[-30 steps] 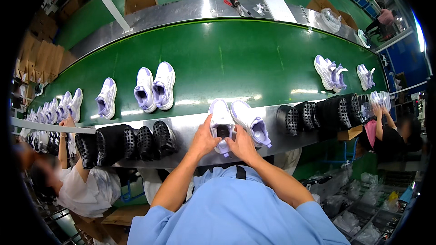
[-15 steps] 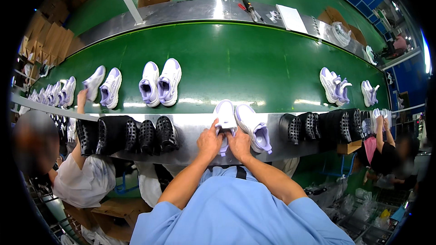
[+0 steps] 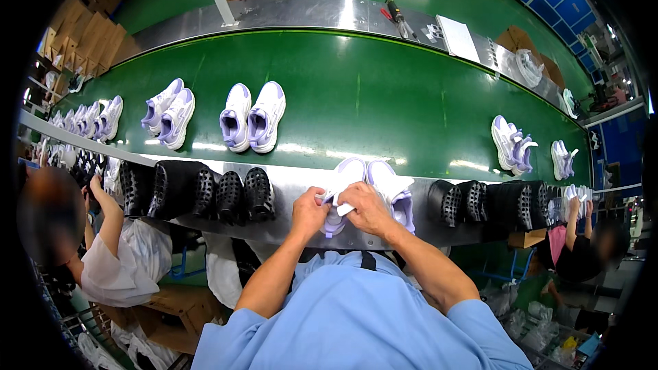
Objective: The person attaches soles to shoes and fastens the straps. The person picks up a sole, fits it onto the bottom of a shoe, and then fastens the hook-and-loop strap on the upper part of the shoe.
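The landmark here is the wide green conveyor belt (image 3: 356,96) that curves across the view, bordered on its near side by a narrow shiny steel table (image 3: 301,185).

On that steel table, just at the belt's near edge, sits a pair of white sneakers with lilac heels and lining (image 3: 373,188), toes pointing away toward the belt. They appear to be parked off the belt so that they can be handled there. Both of the person's hands meet over the left shoe of this pair. The left hand (image 3: 310,212) is curled, its fingers closed on a small piece of white paper or tissue (image 3: 340,200) at the shoe's opening. The right hand (image 3: 367,209) is likewise bent and pinching the same white piece from the other side, lying partly over the shoe; a two-handed grip of this kind suits folding or tucking something thin. Exactly how the fingertips sit is hidden by the knuckles.

On the belt, beyond and to the left of the held pair, another white and lilac sneaker pair (image 3: 252,118) stands with more pairs (image 3: 169,113) farther left; two further pairs (image 3: 514,144) sit toward the belt's right end, all spaced apart as on a line.

Along the table on either side of the hands, rows of black perforated shoe forms (image 3: 236,195) stand packed side by side, with another row (image 3: 480,202) to the right. Co-workers (image 3: 116,260) bend at the table on both flanks.
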{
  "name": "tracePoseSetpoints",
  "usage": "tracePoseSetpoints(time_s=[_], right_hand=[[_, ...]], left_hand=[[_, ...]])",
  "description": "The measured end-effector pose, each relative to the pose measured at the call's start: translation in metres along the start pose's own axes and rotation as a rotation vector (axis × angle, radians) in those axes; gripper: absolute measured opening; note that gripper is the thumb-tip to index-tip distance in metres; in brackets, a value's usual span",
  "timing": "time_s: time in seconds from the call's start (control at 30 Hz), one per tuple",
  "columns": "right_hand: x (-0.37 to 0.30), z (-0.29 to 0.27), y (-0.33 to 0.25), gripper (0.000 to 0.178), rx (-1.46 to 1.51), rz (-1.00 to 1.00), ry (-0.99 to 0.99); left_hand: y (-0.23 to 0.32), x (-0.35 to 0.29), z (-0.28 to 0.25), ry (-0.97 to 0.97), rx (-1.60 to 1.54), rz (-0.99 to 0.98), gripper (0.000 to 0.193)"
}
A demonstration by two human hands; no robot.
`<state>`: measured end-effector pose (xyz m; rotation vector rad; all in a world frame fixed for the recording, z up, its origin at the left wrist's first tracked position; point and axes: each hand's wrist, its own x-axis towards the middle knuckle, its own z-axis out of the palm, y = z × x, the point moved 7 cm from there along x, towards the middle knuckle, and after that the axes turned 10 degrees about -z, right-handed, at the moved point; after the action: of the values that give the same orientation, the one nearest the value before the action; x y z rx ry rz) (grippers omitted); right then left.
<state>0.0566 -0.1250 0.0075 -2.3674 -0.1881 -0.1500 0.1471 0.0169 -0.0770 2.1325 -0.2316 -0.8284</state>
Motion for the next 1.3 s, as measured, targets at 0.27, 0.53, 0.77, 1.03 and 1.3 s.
tracePoseSetpoints(time_s=[0.27,0.53,0.77,1.03,1.3], right_hand=[[0.016,0.030,0.024,0.023,0.742,0.382,0.374],[-0.011,0.018,0.050,0.033,1.173,0.604,0.603],[-0.013,0.026,0.069,0.037,0.978,0.657,0.406],[-0.001,-0.008,0.022,0.034,1.126,0.560,0.090],[-0.003,-0.030,-0.008,0.018,0.571,0.349,-0.176]], left_hand=[[0.027,-0.022,-0.006,0.080,0.144,0.239,0.043],[0.116,-0.072,-0.011,0.123,0.524,0.845,0.033],[0.085,-0.059,0.009,-0.055,0.842,1.006,0.021],[0.007,-0.052,-0.025,-0.013,0.458,-0.030,0.070],[-0.019,-0.056,-0.017,-0.058,-0.177,-0.451,0.069]])
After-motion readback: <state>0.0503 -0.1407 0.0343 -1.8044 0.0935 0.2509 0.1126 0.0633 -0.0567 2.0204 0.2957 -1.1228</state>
